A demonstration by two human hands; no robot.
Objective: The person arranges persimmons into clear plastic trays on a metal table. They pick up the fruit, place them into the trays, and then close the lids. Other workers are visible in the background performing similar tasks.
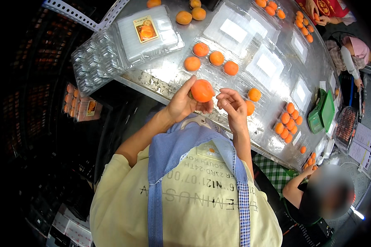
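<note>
An orange persimmon [202,90] rests in my left hand [185,103], its smooth side facing up. Close on its right, my right hand [233,108] has its fingers partly curled and holds nothing. Past my hands, a clear plastic clamshell tray [204,74] on the metal table carries several persimmons [216,58] in its left part. Beside my right hand, more persimmons [254,94] sit in clear plastic cups. The white-lined lids [233,30] of such trays lie folded back towards the far side.
Stacked clamshells [148,34] overhang the metal table's near edge [142,85] at left. Loose persimmons [184,18] lie beyond. Filled trays [287,123] and a green plastic container [321,111] stand at right. Co-workers [296,191] are at the right side and far right.
</note>
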